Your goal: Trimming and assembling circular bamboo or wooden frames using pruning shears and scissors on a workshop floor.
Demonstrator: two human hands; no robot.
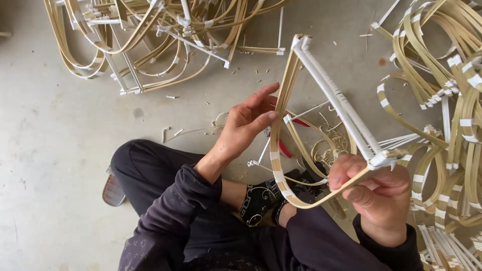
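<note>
Head view, looking down on a person seated on a grey concrete floor [55, 150] with legs crossed in dark trousers. Farthest out beyond the left hand lies a heap of finished bent-bamboo frames [145, 40], their joints bound in white tape. The left hand [248, 123] is loosely open, fingers spread; its fingertips [271, 116] press against the curved bamboo strip of the frame being worked on, and it grips nothing firmly. Just behind that hand, on the floor, a red-handled tool [285, 148], possibly pliers or scissors, lies among bamboo shavings.

Between the two hands stands the D-shaped bamboo frame [281, 180], held up off the floor above the person's feet: a bowed strip with white tape bands on the left-hand side and a straight white-wrapped bar [336, 103] running from the top corner down to the right hand. The right hand [379, 193] is closed around the lower corner, where bar and curve meet in a taped joint. Beyond it, to the right, a second pile of taped bamboo hoops [442, 110] covers the floor.

The step in hand looks like checking or adjusting the curve of the frame. The next move would seem to call for a steady right-hand hold while the left shapes or binds the strip.
</note>
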